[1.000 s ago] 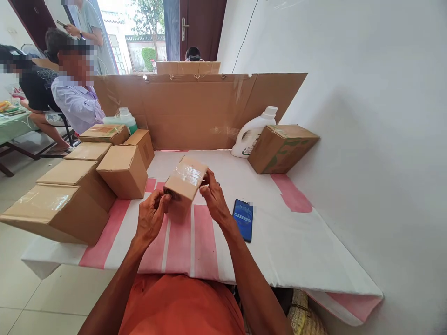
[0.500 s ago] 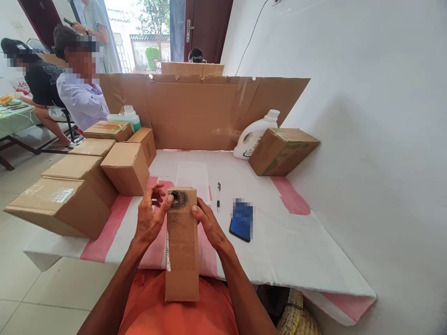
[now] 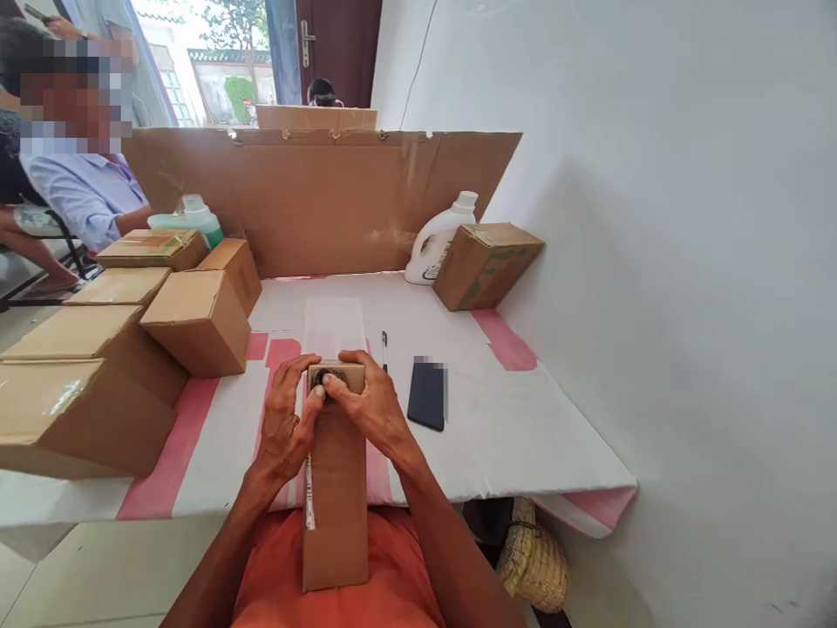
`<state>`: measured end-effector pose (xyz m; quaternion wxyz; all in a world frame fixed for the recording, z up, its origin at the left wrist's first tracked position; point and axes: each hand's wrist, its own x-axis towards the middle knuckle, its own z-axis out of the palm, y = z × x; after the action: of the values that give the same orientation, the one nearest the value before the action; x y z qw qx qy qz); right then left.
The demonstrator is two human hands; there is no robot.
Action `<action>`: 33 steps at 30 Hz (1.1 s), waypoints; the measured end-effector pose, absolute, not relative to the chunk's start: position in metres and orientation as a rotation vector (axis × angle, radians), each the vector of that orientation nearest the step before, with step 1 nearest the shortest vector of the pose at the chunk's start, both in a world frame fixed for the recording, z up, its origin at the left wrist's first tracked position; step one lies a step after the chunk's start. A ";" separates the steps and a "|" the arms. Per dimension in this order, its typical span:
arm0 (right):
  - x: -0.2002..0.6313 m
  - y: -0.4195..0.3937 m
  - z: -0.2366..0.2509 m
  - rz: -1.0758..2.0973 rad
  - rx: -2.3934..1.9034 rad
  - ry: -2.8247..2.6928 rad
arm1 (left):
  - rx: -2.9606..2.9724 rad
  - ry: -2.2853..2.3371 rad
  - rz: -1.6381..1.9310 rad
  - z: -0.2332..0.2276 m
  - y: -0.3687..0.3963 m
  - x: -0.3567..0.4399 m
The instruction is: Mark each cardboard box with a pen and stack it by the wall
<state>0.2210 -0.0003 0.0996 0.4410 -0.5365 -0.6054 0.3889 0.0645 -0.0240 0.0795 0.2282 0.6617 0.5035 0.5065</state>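
Far to the left of the hands, a row of closed cardboard boxes [image 3: 91, 401] runs along the table's left edge; behind them stands a green bottle [image 3: 191, 218] with a white cap, and a seated person in a pale shirt [image 3: 82, 196] is beyond it.

The left hand [image 3: 286, 423] grips the left side of the far end of a long narrow cardboard box [image 3: 335, 484], fingers curled round its edge and the thumb laid on top. This box lies lengthwise between the two hands, its near end over the person's lap and its far end resting on the white and pink table [image 3: 523, 436]. A dark round scribble sits on the far end, partly under the thumbs; no words can be read there.

The right hand [image 3: 367, 403] clasps the right side of the same end, fingers bent over the top and the thumb pressing at the scribble.

Just right of the right hand lies a pen [image 3: 384, 346], then a dark phone [image 3: 427, 394], face blurred. Farther off to the right a white jug [image 3: 437, 244] leans by a tilted brown box with green print [image 3: 487, 263], its label too small to read.
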 end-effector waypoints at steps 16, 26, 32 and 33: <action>0.236 0.000 0.096 1.044 -1.379 -1.529 | 1.818 1.371 1.337 0.083 -0.009 0.080; 0.242 -0.003 0.092 1.034 -1.362 -1.516 | 1.882 1.302 1.273 0.079 -0.016 0.079; 0.245 -0.003 0.085 1.039 -1.375 -1.496 | 1.880 1.331 1.268 0.074 -0.011 0.086; 0.248 -0.001 0.083 1.047 -1.355 -1.504 | 1.874 1.336 1.271 0.074 -0.010 0.086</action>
<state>0.2475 -0.0013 0.0832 0.4180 -0.5403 -0.5994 0.4172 0.0863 -0.0098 0.0738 0.2533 0.6896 0.4916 0.4676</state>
